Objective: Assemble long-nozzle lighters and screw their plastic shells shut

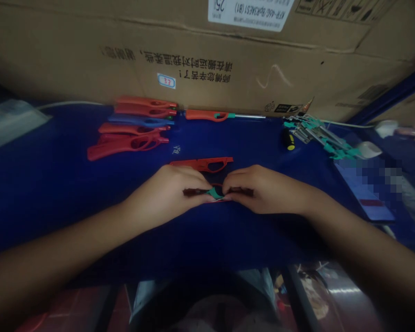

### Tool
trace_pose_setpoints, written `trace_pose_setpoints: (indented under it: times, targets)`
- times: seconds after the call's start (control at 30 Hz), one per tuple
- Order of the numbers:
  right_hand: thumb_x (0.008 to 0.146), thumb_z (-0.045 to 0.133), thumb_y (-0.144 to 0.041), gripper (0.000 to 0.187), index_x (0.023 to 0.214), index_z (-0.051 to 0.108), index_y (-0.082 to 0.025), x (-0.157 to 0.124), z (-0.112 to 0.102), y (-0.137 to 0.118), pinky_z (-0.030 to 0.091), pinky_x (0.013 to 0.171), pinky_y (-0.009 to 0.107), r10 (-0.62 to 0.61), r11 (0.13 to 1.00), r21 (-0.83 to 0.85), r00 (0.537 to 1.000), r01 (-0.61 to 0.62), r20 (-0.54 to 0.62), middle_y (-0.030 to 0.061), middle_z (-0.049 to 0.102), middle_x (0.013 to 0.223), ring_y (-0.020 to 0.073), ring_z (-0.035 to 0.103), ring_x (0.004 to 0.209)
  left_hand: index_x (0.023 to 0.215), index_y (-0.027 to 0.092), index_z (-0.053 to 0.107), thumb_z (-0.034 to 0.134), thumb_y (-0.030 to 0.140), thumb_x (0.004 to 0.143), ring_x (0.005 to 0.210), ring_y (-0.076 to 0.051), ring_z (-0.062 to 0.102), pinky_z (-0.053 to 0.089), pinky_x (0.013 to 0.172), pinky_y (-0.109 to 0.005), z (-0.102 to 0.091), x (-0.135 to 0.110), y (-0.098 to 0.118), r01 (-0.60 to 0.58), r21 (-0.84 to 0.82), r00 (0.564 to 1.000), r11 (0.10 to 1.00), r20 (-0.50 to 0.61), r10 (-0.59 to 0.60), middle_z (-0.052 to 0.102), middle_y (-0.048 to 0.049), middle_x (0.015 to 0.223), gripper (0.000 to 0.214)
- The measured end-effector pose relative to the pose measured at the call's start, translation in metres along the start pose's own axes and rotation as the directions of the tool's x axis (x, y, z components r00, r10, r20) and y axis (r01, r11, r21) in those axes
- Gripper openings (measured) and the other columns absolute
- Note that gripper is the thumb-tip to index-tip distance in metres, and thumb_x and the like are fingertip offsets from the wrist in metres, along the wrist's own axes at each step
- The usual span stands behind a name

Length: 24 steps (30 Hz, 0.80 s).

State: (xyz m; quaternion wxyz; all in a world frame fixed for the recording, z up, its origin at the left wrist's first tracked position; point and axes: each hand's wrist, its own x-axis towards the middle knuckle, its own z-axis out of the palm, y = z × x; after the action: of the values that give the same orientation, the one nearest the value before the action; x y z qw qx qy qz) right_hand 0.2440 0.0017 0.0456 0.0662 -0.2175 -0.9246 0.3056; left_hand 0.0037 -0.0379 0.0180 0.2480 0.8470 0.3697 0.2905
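Observation:
Near the middle of the blue table, my left hand and my right hand meet over an orange-red lighter shell half, mostly hidden beneath the fingers. Both hands are closed in a pinch on it, one at each side. A green trigger piece shows between the fingertips. Just beyond the hands lies another orange shell half with a loop-shaped trigger opening, partly covered by my left hand. Farther back rests an orange stick lighter with a green trigger and a metal tube.
Several red and blue shell halves lie at the back left. Metal tubes with green parts are heaped at the back right, beside a yellow-and-black tool handle. A large cardboard box walls the back. A blue flat item lies right.

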Motion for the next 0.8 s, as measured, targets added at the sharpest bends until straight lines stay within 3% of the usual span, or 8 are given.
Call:
trace_pose_setpoints:
  times: [0.23, 0.8]
  targets:
    - [0.093, 0.060, -0.014, 0.009, 0.090, 0.068, -0.017, -0.002, 0.001, 0.001, 0.043, 0.071, 0.024, -0.013, 0.999, -0.035, 1.000, 0.013, -0.012, 0.0029, 0.069, 0.089, 0.0127, 0.063, 0.078, 0.095, 0.024, 0.081, 0.076, 0.027, 0.087, 0.084, -0.016, 0.074, 0.058, 0.079, -0.026, 0.001, -0.001, 0.001, 0.002, -0.018, 1.000, 1.000, -0.010, -0.002, 0.079, 0.0002, 0.093, 0.010]
    - [0.097, 0.054, -0.019, 0.014, 0.086, 0.061, -0.016, -0.002, 0.008, -0.009, 0.037, 0.064, 0.025, 0.063, 0.980, -0.187, 0.998, -0.061, 0.006, 0.0020, 0.062, 0.085, 0.0119, 0.057, 0.071, 0.097, 0.022, 0.079, 0.069, 0.024, 0.092, 0.089, -0.019, 0.074, 0.057, 0.085, -0.031, 0.001, -0.003, 0.002, -0.065, 0.178, 0.997, 0.982, 0.047, 0.058, 0.078, -0.0023, 0.098, 0.011]
